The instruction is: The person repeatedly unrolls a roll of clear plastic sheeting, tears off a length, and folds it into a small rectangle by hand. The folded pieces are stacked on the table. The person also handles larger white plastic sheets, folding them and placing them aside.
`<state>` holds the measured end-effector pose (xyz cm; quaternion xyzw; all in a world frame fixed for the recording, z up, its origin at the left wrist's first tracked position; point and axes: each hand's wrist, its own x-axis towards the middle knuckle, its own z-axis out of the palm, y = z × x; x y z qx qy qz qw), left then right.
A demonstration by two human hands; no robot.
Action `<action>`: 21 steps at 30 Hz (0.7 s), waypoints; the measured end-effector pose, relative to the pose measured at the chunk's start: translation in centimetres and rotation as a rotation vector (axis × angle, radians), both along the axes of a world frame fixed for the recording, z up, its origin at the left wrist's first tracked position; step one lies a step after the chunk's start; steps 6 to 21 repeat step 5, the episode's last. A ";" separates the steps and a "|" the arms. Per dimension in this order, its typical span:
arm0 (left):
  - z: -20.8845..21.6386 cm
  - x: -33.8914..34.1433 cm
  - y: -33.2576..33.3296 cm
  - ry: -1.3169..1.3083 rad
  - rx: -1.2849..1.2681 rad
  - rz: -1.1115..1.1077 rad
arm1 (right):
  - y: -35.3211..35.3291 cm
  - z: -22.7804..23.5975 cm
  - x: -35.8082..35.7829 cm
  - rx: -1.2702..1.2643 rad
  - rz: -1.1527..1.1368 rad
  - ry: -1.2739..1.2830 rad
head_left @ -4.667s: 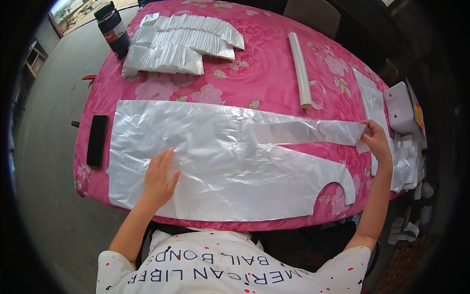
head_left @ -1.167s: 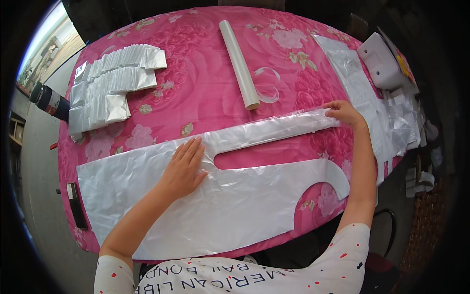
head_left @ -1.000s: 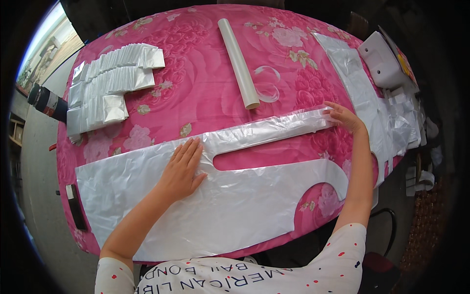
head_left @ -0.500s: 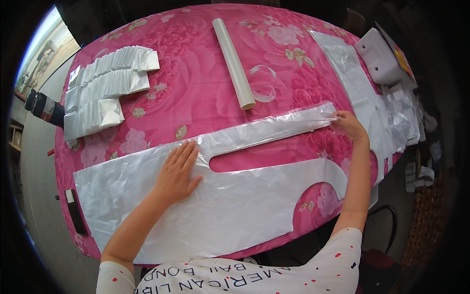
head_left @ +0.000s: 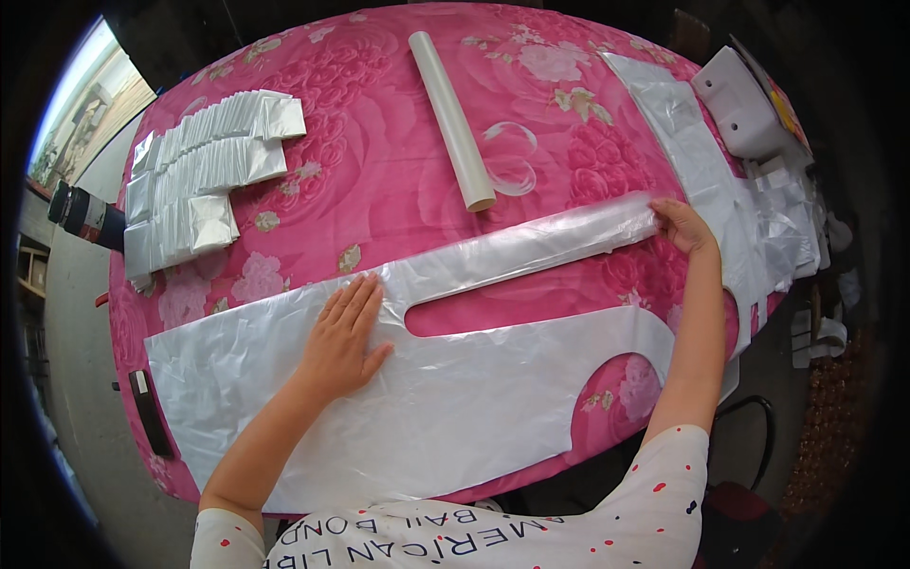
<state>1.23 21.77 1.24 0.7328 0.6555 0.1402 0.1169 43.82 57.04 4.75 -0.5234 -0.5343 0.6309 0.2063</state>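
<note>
A silvery-white plastic apron [head_left: 474,394] lies spread over the near part of the table, with a rounded notch at its right and a long slot near its far edge. Beyond the slot runs a narrow strip [head_left: 531,242] of the same film. My left hand [head_left: 343,327] rests flat on the apron just left of the slot, fingers stretched out. At the right end of the strip, my right hand [head_left: 684,226] pinches the film between thumb and fingers; the fingertips are partly hidden.
A pink flowered cloth [head_left: 370,171] covers the table. Rows of folded plastic packets [head_left: 213,171] stand at far left, beside a dark cylinder [head_left: 85,216]. A pale tube [head_left: 450,119] lies at centre back. More plastic film [head_left: 673,133] and a white box [head_left: 739,104] are at right. A dark flat object [head_left: 149,414] lies near left.
The strip's right end has been drawn out flatter and wider, and my right hand has shifted slightly right. My left hand stays in place on the apron.
</note>
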 end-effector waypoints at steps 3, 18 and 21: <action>-0.2 -0.1 -0.1 -0.029 0.009 -0.001 | 0.4 -1.4 0.2 0.056 -0.092 -0.118; -0.1 -0.4 -0.8 -0.035 0.003 0.013 | 0.0 -1.9 -0.6 0.134 -0.185 -0.242; -0.1 -0.4 -0.8 -0.035 0.003 0.013 | 0.0 -1.9 -0.6 0.134 -0.185 -0.242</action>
